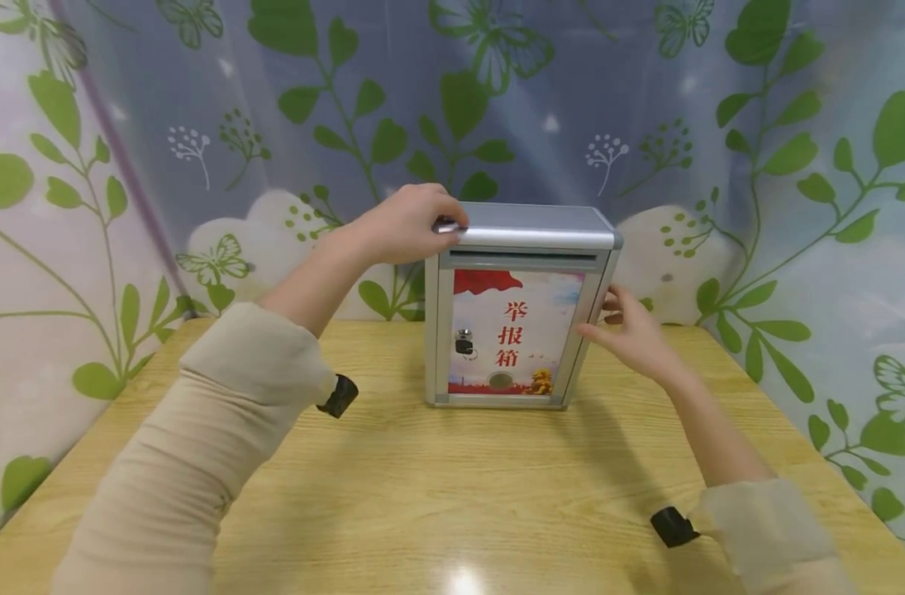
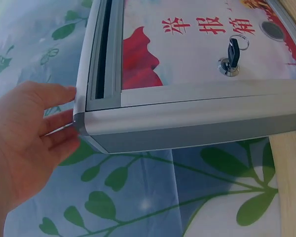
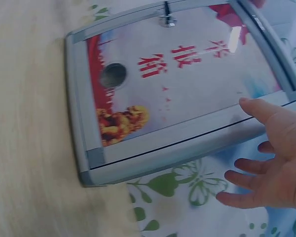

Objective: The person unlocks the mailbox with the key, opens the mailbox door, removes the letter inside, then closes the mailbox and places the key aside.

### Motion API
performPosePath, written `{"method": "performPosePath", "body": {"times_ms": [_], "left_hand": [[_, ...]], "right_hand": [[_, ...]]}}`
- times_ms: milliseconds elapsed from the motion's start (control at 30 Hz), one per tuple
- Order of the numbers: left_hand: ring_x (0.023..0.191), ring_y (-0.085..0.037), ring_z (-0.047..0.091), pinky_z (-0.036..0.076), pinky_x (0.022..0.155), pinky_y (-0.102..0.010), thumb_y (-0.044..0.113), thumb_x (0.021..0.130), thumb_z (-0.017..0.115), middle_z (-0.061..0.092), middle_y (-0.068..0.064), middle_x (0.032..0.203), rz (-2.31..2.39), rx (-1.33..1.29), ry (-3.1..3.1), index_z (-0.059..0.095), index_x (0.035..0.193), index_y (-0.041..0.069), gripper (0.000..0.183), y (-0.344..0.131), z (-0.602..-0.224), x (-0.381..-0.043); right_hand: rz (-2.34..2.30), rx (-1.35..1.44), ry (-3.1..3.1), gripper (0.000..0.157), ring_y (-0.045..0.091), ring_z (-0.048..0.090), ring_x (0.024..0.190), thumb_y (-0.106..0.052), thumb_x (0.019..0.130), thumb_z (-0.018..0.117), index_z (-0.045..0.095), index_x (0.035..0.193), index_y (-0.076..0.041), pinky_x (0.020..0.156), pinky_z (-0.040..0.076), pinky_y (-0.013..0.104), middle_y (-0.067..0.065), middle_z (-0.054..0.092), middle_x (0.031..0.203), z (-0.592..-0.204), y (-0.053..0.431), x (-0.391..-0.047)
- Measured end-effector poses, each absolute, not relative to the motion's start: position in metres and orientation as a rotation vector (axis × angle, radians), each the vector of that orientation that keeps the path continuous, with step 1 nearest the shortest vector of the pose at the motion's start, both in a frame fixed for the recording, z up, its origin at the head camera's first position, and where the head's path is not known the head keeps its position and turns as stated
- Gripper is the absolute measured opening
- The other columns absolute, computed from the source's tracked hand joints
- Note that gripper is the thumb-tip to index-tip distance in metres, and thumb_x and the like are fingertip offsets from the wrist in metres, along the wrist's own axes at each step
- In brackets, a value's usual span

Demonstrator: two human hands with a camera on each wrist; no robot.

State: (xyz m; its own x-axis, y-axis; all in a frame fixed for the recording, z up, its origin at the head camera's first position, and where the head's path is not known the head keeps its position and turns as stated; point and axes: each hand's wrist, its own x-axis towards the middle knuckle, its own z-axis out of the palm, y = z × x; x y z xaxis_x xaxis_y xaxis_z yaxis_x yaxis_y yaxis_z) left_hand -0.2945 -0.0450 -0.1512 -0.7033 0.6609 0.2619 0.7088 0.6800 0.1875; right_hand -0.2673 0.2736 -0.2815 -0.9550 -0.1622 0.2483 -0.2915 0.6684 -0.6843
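A silver metal letter box point(image 1: 513, 330) stands upright on the table, its front panel printed with red characters. My left hand point(image 1: 415, 223) holds its top left corner, the thumb at the front edge and the fingers over the top. At the box's right side is my right hand point(image 1: 634, 335). Its thumb point(image 3: 259, 108) touches the front frame, while the other fingers are spread beside the side wall. A black-headed key point(image 2: 233, 52) on a ring sits in the panel's lock point(image 2: 228, 67). A dark slot point(image 1: 522, 256) runs below the lid.
The wooden table point(image 1: 392, 496) meets a patterned curtain point(image 1: 333, 107) close behind the box. Curtain also borders the table on the left and right. A black strap piece hangs from each sleeve cuff.
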Motion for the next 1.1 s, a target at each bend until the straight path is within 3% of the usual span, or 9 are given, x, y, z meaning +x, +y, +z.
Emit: {"method": "performPosePath", "body": {"times_ms": [133,200,400,600,800,900,1000,1100], "left_hand": [[0.096,-0.022,0.049,0.042,0.083,-0.033,0.012,0.093,0.052,0.056,-0.01,0.109,-0.422,-1.127,-2.708,0.063,0.112,0.004,0.023,-0.042,-0.152,-0.295],[0.094,-0.022,0.047,0.041,0.082,-0.033,0.011,0.093,0.051,0.055,-0.01,0.108,-0.408,-1.125,-2.705,0.062,0.111,0.004,0.022,-0.04,-0.152,-0.294],[0.095,-0.021,0.047,0.041,0.083,-0.032,0.008,0.092,0.051,0.053,-0.007,0.107,-0.329,-1.122,-2.696,0.06,0.111,0.005,0.021,-0.038,-0.149,-0.293],[0.099,-0.023,0.048,0.04,0.087,-0.034,0.006,0.093,0.05,0.053,-0.007,0.11,-0.24,-1.127,-2.704,0.059,0.116,0.008,0.025,-0.036,-0.146,-0.29],[0.097,-0.025,0.045,0.039,0.085,-0.035,0.009,0.094,0.05,0.051,-0.008,0.109,-0.169,-1.123,-2.713,0.058,0.122,0.012,0.029,-0.034,-0.146,-0.289],[0.094,-0.025,0.045,0.04,0.082,-0.034,0.009,0.094,0.05,0.051,-0.008,0.107,-0.169,-1.108,-2.708,0.059,0.12,0.013,0.028,-0.035,-0.146,-0.288],[0.093,-0.025,0.045,0.04,0.08,-0.035,0.009,0.093,0.05,0.051,-0.008,0.105,-0.182,-1.1,-2.699,0.06,0.119,0.013,0.028,-0.038,-0.147,-0.287],[0.092,-0.026,0.045,0.04,0.079,-0.035,0.008,0.093,0.05,0.052,-0.008,0.104,-0.195,-1.098,-2.682,0.061,0.119,0.013,0.028,-0.039,-0.148,-0.286]], "right_hand": [[1.106,0.326,-2.72,0.084,0.048,0.033,0.123,-0.037,0.091,0.057,0.006,0.147,0.001,0.097,0.03,0.06,0.034,0.029,0.138,-0.265,0.28,-0.253],[1.058,0.32,-2.677,0.08,0.049,0.031,0.124,-0.035,0.093,0.054,0.007,0.146,0.002,0.096,0.028,0.062,0.033,0.028,0.138,-0.258,0.28,-0.246],[0.766,0.401,-2.468,0.063,0.05,0.027,0.123,-0.019,0.091,0.059,0.028,0.14,0.006,0.099,0.023,0.062,0.032,0.032,0.135,-0.249,0.262,-0.23],[0.532,0.68,-2.197,0.043,0.044,0.039,0.114,-0.003,0.083,0.065,0.05,0.121,0.01,0.097,0.032,0.053,0.028,0.046,0.12,-0.26,0.231,-0.228],[0.36,0.909,-2.094,0.032,0.041,0.046,0.108,-0.002,0.08,0.064,0.058,0.11,0.007,0.095,0.037,0.049,0.025,0.052,0.111,-0.28,0.197,-0.234],[0.305,0.962,-2.227,0.033,0.036,0.051,0.102,-0.006,0.082,0.066,0.058,0.112,0.003,0.088,0.044,0.044,0.02,0.055,0.11,-0.289,0.179,-0.237],[0.242,0.97,-2.364,0.034,0.027,0.059,0.09,-0.012,0.084,0.067,0.058,0.116,-0.002,0.067,0.052,0.034,0.013,0.06,0.107,-0.293,0.16,-0.241],[0.141,0.946,-2.448,0.029,0.02,0.061,0.073,-0.019,0.086,0.066,0.061,0.112,-0.007,0.046,0.045,0.028,0.006,0.064,0.093,-0.294,0.143,-0.246]]}}
